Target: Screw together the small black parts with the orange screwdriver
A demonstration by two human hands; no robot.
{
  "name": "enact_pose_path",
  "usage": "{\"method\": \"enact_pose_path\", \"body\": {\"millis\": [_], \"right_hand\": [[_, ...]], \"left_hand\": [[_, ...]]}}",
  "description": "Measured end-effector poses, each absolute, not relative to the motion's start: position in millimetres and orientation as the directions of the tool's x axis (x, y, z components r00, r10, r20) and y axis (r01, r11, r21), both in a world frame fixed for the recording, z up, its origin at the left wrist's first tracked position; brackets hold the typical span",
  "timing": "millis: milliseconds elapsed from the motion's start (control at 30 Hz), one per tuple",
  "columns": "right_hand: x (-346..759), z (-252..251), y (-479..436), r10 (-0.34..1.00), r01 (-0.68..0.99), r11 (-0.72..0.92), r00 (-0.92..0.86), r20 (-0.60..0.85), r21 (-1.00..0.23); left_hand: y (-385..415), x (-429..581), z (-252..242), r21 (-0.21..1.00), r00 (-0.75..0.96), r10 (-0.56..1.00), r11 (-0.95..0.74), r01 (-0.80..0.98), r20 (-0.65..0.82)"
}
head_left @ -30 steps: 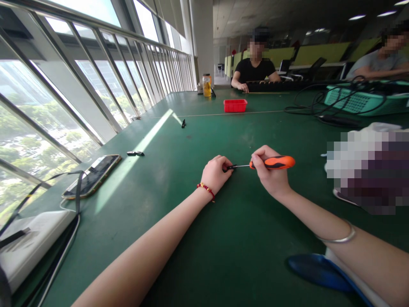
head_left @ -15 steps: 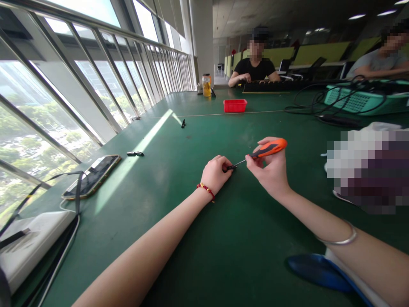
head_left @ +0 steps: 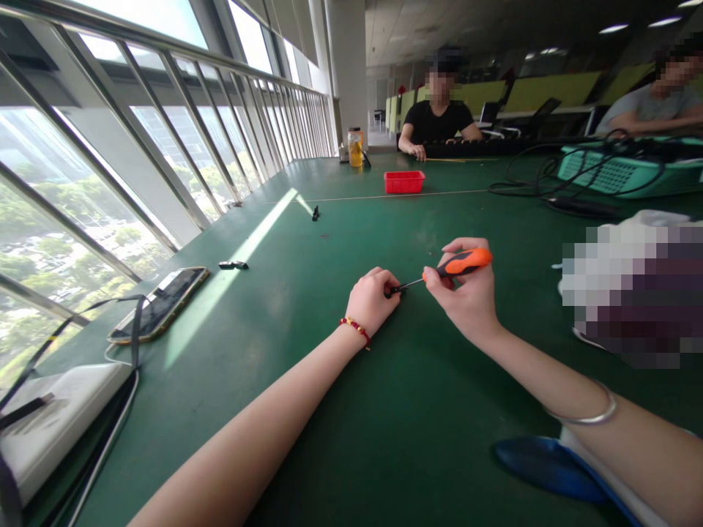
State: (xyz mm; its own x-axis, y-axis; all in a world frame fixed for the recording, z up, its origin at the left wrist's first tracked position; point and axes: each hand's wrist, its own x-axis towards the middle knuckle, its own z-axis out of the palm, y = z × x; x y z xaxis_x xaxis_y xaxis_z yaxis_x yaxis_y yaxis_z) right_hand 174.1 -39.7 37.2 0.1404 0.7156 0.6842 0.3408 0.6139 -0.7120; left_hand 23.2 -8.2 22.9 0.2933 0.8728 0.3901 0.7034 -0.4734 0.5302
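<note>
In the middle of the head view, my left hand [head_left: 373,298] rests on the green tabletop [head_left: 307,410], its fingers closed on a small black part [head_left: 393,291]. Most of that part is hidden by the fingers. My right hand [head_left: 466,289] grips a screwdriver [head_left: 464,263] with an orange and dark grey handle. Its thin metal shaft points left and down, and the tip meets the black part at my left fingertips. I cannot make out exactly where the tip sits on it.
Small black pieces [head_left: 233,265] lie to the left, near a phone [head_left: 159,304] and a white power strip [head_left: 60,417]. Farther off are a red tray [head_left: 404,182], a jar [head_left: 355,148], and a teal basket [head_left: 620,172] with cables. A person [head_left: 439,117] sits across the table.
The screwdriver handle has turned in my right hand and its angle has shifted slightly. My left hand stays in place. The person opposite has lowered a hand to the table.
</note>
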Motion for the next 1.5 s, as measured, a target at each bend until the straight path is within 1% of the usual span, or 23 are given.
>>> {"method": "enact_pose_path", "body": {"millis": [100, 167, 267, 367, 500, 633, 733, 800, 867, 1067, 1267, 1367, 1500], "right_hand": [[175, 37, -38, 0.678, 0.364, 0.638, 0.152, 0.719, -0.679], [175, 37, -39, 0.677, 0.405, 0.628, 0.137, 0.723, -0.665], [175, 40, -42, 0.718, 0.435, 0.592, 0.099, 0.689, -0.679], [173, 41, -44, 0.753, 0.399, 0.581, 0.068, 0.654, -0.710], [172, 39, -42, 0.717, 0.352, 0.617, 0.118, 0.687, -0.704], [173, 37, -40, 0.676, 0.395, 0.625, 0.158, 0.720, -0.673], [174, 38, -43, 0.702, 0.438, 0.600, 0.112, 0.703, -0.670], [172, 39, -45, 0.742, 0.434, 0.587, 0.049, 0.668, -0.684], [171, 40, -47, 0.755, 0.426, 0.587, 0.020, 0.656, -0.689], [171, 38, -45, 0.644, 0.431, 0.666, 0.078, 0.761, -0.609], [172, 41, -48, 0.717, 0.502, 0.607, -0.014, 0.697, -0.615], [170, 42, -49, 0.718, 0.483, 0.611, -0.004, 0.696, -0.627], [170, 40, -46, 0.656, 0.419, 0.665, 0.067, 0.751, -0.618]], "left_hand": [[-8, 23, 22, 0.530, 0.285, 0.876, -0.466, 0.709, 0.390], [-8, 24, 21, 0.533, 0.280, 0.877, -0.463, 0.709, 0.389], [-8, 24, 21, 0.530, 0.281, 0.879, -0.461, 0.712, 0.386], [-8, 23, 21, 0.521, 0.280, 0.877, -0.462, 0.718, 0.391], [-8, 24, 22, 0.521, 0.269, 0.877, -0.458, 0.720, 0.398], [-10, 24, 24, 0.518, 0.264, 0.885, -0.443, 0.732, 0.384], [-10, 24, 24, 0.504, 0.266, 0.887, -0.438, 0.744, 0.377], [-10, 24, 24, 0.492, 0.275, 0.885, -0.442, 0.749, 0.377], [-9, 24, 23, 0.483, 0.281, 0.879, -0.451, 0.751, 0.385], [-10, 24, 24, 0.488, 0.278, 0.885, -0.442, 0.753, 0.373], [-10, 25, 24, 0.498, 0.279, 0.883, -0.448, 0.742, 0.378], [-10, 25, 24, 0.502, 0.279, 0.881, -0.451, 0.737, 0.382], [-10, 24, 23, 0.495, 0.280, 0.879, -0.454, 0.741, 0.387]]}}
